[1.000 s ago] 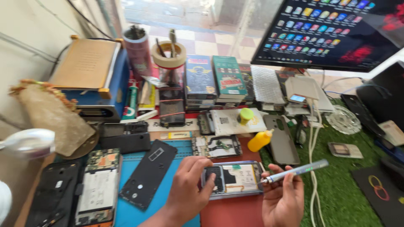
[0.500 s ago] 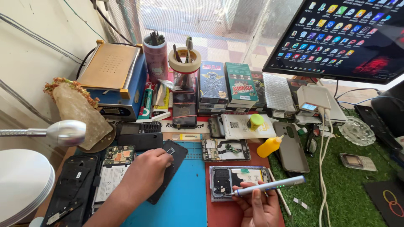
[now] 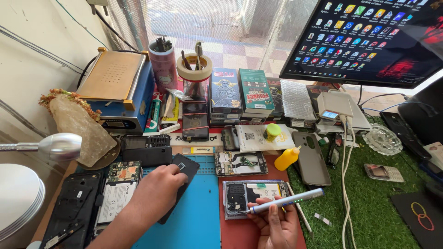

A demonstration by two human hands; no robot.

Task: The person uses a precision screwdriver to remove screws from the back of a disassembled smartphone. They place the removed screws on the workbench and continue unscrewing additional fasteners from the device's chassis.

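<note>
Left hand point(image 3: 154, 193) closed over black back cover point(image 3: 182, 175) on blue mat point(image 3: 198, 216). Right hand point(image 3: 277, 223) grips screwdriver point(image 3: 288, 200), tip on opened phone point(image 3: 254, 196), near centre. Phone likely light, stiff, fragile inside; best held by frame edges.

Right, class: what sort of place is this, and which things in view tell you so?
Most likely a phone repair bench. Opened phones with bare circuit boards lie on a blue work mat, and the right hand holds a pen-shaped tool over one.
</note>
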